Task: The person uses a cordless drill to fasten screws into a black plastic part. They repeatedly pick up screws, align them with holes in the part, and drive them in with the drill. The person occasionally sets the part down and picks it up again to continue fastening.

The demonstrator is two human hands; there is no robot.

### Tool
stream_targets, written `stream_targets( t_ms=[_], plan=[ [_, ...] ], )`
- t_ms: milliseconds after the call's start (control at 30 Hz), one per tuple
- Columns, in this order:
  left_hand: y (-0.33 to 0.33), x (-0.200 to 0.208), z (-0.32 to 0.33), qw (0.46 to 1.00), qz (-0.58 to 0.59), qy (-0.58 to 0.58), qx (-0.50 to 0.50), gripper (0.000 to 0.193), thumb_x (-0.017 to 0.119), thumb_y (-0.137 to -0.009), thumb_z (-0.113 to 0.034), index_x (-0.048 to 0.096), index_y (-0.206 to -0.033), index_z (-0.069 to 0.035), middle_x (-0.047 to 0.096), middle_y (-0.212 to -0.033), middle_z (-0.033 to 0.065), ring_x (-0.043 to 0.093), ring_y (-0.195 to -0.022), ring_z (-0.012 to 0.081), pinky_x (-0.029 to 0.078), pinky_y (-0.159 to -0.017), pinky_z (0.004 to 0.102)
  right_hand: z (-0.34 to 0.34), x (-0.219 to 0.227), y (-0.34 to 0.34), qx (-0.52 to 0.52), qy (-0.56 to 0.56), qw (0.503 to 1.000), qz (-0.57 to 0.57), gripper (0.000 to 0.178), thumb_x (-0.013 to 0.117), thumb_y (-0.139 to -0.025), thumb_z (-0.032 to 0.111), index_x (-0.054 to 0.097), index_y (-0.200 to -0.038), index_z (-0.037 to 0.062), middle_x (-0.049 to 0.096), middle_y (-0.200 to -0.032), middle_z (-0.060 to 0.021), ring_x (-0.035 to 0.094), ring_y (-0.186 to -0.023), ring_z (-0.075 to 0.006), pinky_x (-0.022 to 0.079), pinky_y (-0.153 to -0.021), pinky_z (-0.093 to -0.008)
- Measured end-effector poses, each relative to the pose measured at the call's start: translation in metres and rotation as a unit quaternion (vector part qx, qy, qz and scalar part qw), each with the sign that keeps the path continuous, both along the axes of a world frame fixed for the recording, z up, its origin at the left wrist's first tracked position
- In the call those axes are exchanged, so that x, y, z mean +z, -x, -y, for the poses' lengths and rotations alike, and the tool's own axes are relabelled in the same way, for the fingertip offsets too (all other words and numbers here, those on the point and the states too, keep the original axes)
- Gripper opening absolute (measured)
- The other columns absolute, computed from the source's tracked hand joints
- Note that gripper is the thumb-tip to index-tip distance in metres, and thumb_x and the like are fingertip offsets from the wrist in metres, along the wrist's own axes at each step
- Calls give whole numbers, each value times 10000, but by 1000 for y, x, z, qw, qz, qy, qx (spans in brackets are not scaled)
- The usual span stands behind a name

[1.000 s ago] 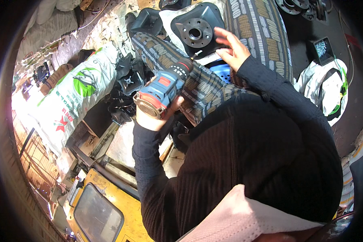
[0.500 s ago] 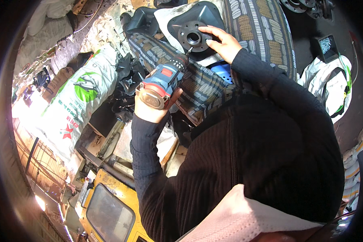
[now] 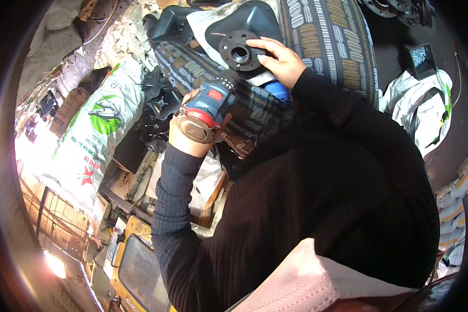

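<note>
My left hand [image 3: 184, 139] is wrapped round a blue and red cordless drill [image 3: 211, 104], which points up and to the right. Its chuck is beside the near edge of a black round flange [image 3: 226, 48] with a raised hub and several holes. Whether the bit sits in one of those holes is hard to make out. On the flange's right side rest the fingers of my right hand [image 3: 285, 63], stretched out with thumb and forefinger apart. Beneath the flange lies a flared black moulded part [image 3: 260, 23] on white cloth.
Patterned cushions [image 3: 327, 47] lie under and beside the work, with a blue object [image 3: 277, 91] nearby. A white and green sack [image 3: 101, 122] is at left. Right stand a small tray of screws [image 3: 421, 60] and a white bag [image 3: 418, 106]. A yellow-framed machine [image 3: 143, 265] is lower left.
The whole scene has shifted slightly left, and my torso covers more of the patterned fabric. Drill and flange keep nearly the same place relative to each other.
</note>
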State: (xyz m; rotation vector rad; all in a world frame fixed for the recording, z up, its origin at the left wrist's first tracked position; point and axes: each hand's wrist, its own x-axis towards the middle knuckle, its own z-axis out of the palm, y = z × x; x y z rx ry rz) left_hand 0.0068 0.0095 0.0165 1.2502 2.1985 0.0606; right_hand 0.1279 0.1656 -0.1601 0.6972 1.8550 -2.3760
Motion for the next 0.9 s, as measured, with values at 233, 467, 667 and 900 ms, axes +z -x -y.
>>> stream_targets(
  t_ms=[233, 467, 667, 900],
  plan=[
    [1, -7, 5, 1000, -3, 12, -10, 406, 742, -711, -236, 592, -1051, -72, 629, -995, 102, 600, -941, 290, 472, -831, 388, 10, -17, 4, -33, 76, 996, 31, 350, 480, -831, 92, 587, -1163, 116, 545, -1206, -153, 506, -1143, -290, 382, -987, -352],
    [-9, -7, 11, 998, 40, -3, 46, 507, 751, -718, -274, 560, -1111, -16, 639, -1021, 111, 610, -946, 270, 462, -872, 359, -22, 23, -5, -13, -93, 995, -16, 328, 583, -813, 178, 602, -1126, 84, 577, -1160, -158, 537, -1114, -299, 411, -960, -367],
    [-51, 5, 40, 991, -97, -66, 62, 395, 716, -755, -283, 606, -1031, -23, 644, -964, 126, 610, -883, 303, 458, -803, 415, -186, -14, -111, -345, -342, 872, -53, 144, 577, -847, 124, 682, -940, 91, 679, -882, -93, 641, -840, -155, 501, -741, -277],
    [-97, -12, 81, 986, -90, -56, 131, 484, 667, -748, -387, 580, -1091, -56, 601, -1030, 135, 546, -984, 345, 418, -858, 431, -277, -158, -251, -99, -556, 650, 508, 279, 498, -822, 214, 604, -1049, 90, 635, -1043, -141, 591, -1011, -309, 475, -853, -422]
  ],
)
